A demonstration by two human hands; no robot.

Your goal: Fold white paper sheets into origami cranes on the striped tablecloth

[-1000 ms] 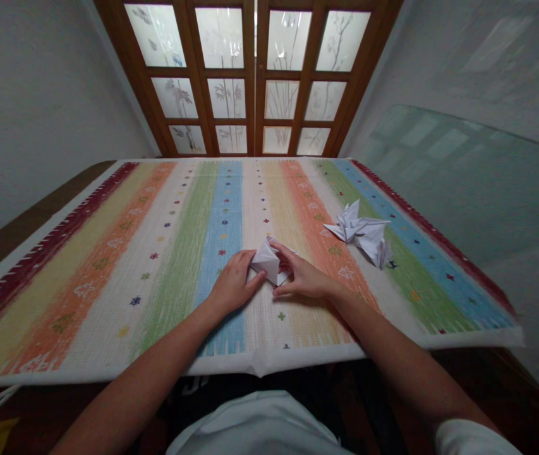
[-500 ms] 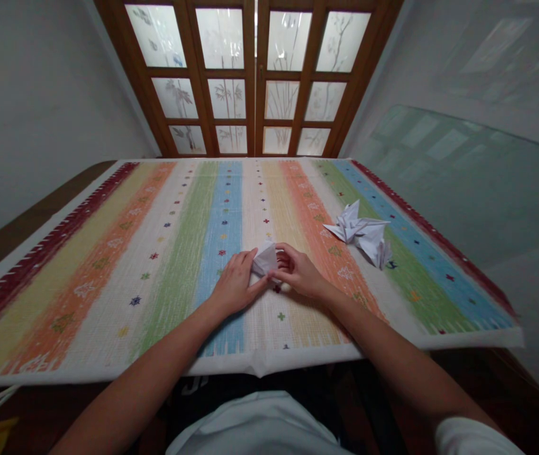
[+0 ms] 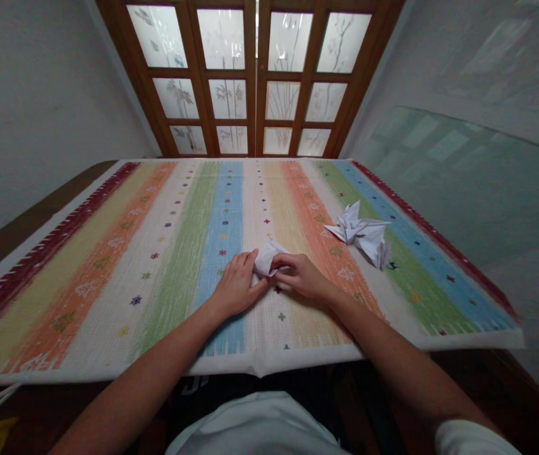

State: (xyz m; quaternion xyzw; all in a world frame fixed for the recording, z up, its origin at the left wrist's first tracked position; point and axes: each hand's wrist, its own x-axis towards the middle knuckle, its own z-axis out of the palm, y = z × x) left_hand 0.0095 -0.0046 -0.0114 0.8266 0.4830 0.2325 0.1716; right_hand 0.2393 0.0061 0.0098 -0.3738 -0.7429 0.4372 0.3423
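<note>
Folded paper (image 3: 267,258) low over striped surface (image 3: 155,265), between both hands, equally near each. Left hand (image 3: 235,289) fingers pressed together, gripping its left edge; right hand (image 3: 303,276) fingers pinching its right edge. Finished paper figures (image 3: 362,232) well apart, rightward.

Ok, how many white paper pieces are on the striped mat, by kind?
Half-folded paper, held between left hand and right hand: 1
Finished paper figures, touching each other, to the right: 2, it seems
Total: 3
</note>
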